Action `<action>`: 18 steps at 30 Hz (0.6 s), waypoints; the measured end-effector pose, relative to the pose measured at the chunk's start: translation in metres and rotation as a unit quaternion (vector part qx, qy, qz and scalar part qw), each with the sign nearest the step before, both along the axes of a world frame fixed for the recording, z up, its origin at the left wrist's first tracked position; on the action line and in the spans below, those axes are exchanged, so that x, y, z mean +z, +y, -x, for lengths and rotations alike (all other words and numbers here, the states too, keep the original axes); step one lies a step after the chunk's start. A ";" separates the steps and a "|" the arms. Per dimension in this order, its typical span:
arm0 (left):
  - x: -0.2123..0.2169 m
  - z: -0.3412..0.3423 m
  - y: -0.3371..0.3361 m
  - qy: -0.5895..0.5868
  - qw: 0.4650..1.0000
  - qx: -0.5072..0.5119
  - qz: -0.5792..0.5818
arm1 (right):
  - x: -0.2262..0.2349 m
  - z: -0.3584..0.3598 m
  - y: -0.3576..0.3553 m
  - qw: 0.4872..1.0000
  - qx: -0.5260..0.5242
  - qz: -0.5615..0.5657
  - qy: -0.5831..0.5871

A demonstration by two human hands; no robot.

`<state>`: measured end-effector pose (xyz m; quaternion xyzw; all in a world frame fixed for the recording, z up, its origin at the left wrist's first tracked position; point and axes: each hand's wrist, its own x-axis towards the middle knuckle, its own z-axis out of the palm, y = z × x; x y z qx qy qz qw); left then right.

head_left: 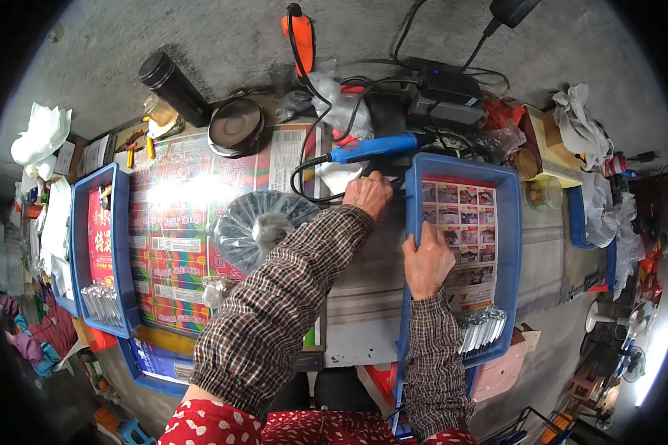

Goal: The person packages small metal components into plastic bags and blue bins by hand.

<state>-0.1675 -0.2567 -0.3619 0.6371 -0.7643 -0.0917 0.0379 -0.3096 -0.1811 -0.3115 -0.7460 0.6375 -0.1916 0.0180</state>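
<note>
Head view looks down on a cluttered desk (364, 297) covered with colourful printed sheets. Right hand (427, 261) rests on the left rim of a blue plastic tray (511, 245), its grip closed over that wall with the fingers curled on the inner side; the tray lies directly under and to the right of the hand, lined with a printed leaflet (464, 230), and a bundle of clear slim packets (484, 326) sits at its near end. Left hand (367, 194) lies further forward, at the tray's far left corner, knuckles up and fingers tucked down on a black cable (312, 167); whether its grip actually pinches the cable I cannot tell. Just beyond it lies a blue-handled corded tool (375, 147). Beneath the left forearm sits a round stack of clear plastic pieces (256, 226).

Another blue tray (122, 245) stands at the desk's left edge, well apart from both hands, with more clear packets (102, 300) inside. A round metal tin (235, 126) and a dark flask (174, 87) stand at the far side, near an orange-handled tool (299, 35) and black power adapters (445, 93). Concrete floor (126, 37) surrounds the desk, with small fans (620, 356) at the right.
</note>
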 end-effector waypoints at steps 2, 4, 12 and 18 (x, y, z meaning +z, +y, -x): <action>-0.012 0.000 0.001 0.000 1.000 0.007 0.007 | 0.000 -0.002 0.001 1.000 -0.002 0.000 0.000; -0.010 0.003 0.004 0.009 1.000 0.012 -0.001 | -0.002 0.000 0.001 1.000 0.000 0.003 -0.005; -0.003 0.012 0.013 0.030 0.999 0.032 0.012 | -0.001 0.001 -0.001 1.000 -0.007 0.011 0.011; -0.011 0.000 0.002 -0.018 0.997 0.040 0.070 | -0.003 0.002 -0.005 1.000 -0.016 0.002 0.017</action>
